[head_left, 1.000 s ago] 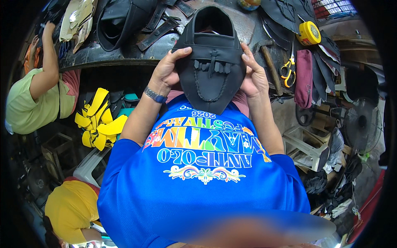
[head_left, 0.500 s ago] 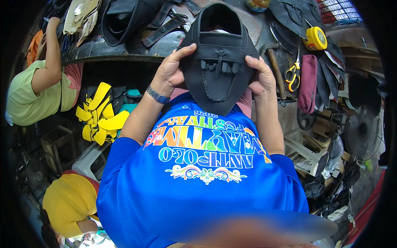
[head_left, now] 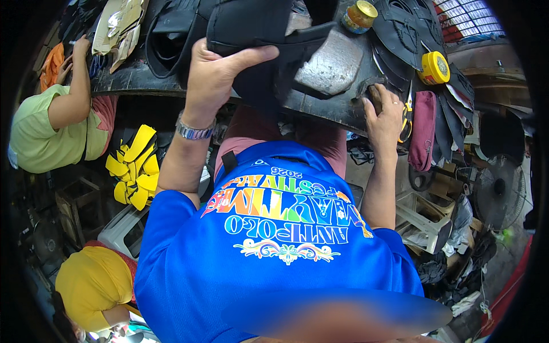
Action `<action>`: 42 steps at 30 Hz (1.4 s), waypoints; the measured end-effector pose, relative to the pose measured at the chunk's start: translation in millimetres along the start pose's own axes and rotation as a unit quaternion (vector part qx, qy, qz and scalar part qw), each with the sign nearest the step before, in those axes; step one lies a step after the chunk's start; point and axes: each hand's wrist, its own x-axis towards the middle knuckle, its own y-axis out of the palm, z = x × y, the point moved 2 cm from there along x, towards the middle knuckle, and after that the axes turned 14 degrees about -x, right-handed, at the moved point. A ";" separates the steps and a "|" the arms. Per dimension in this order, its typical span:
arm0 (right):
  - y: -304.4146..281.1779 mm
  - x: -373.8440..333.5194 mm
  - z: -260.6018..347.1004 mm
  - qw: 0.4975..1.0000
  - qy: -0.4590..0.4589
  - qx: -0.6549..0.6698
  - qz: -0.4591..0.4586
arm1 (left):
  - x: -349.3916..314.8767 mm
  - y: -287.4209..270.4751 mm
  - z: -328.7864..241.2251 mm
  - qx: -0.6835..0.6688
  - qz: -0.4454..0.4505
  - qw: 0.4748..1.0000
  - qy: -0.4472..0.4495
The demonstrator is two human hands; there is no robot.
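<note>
left hand point(head_left: 213, 74) is gripping black shoe upper point(head_left: 251, 28) over worktop point(head_left: 320, 103) | right hand point(head_left: 383, 111) is closing on wooden handle point(head_left: 374, 94) at worktop edge

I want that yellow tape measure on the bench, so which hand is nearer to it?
Right. The right hand rests at the bench edge just below-left of the yellow tape measure; the left hand grips a black leather piece far across the bench.

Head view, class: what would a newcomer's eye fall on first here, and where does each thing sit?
First comes the bright blue shirt with rainbow lettering, filling the lower middle. Above it, the left hand grips a black shoe upper over the dark workbench, while the right hand rests at the bench's edge. Yellow cut pieces glow at the left, below a seated person in a green shirt.
</note>
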 end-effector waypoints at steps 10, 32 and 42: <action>31.0 -23.4 -38.3 0.998 0.054 -0.028 0.036 | -1.4 30.4 88.4 0.612 0.252 0.737 0.138; -32.2 8.6 51.9 0.933 0.020 0.341 0.113 | -11.4 19.3 103.0 0.575 0.246 0.766 0.149; -20.6 26.2 55.4 0.958 -0.035 0.279 0.045 | -7.4 19.5 103.7 0.566 0.240 0.768 0.180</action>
